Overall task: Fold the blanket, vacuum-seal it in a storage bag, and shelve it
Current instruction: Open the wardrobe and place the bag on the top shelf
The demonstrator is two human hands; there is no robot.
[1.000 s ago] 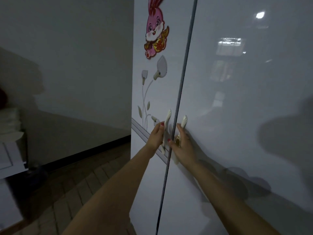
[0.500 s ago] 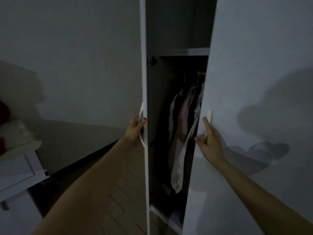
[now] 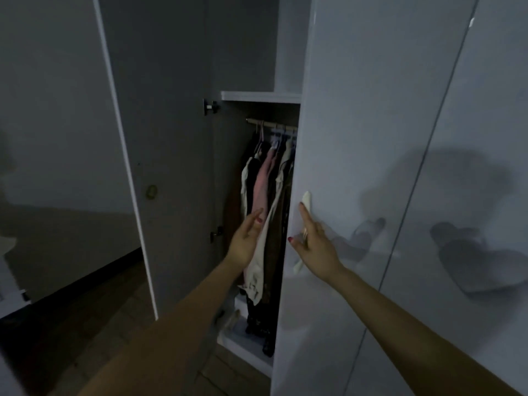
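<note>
We stand at a wardrobe with both our hands up in the middle of the frame, and neither the blanket nor the storage bag is anywhere in view, so we cannot say which way it lies from us. What the coming move turns on, we judge, is the shelf (image 3: 261,96): it sits above centre, well above both hands, its long axis running left to right across the narrow opening, with dark space above it that could take a sealed bag. Our left hand (image 3: 246,242) hangs in the gap with its fingers straight and relaxed, holding nothing, just in front of the hanging clothes (image 3: 267,195); whether it touches them we cannot tell. Our right hand (image 3: 311,242) lies on the pale handle (image 3: 306,200) of the right door (image 3: 357,138), index finger stretched up along it, the other fingers apparently hooked round its lower part. The left door (image 3: 160,138) stands swung wide toward the left of the frame. The right door covers much of the shelf's length, so we judge that opening it further comes first. The left hand is the nearer to the open part of the shelf.
</note>
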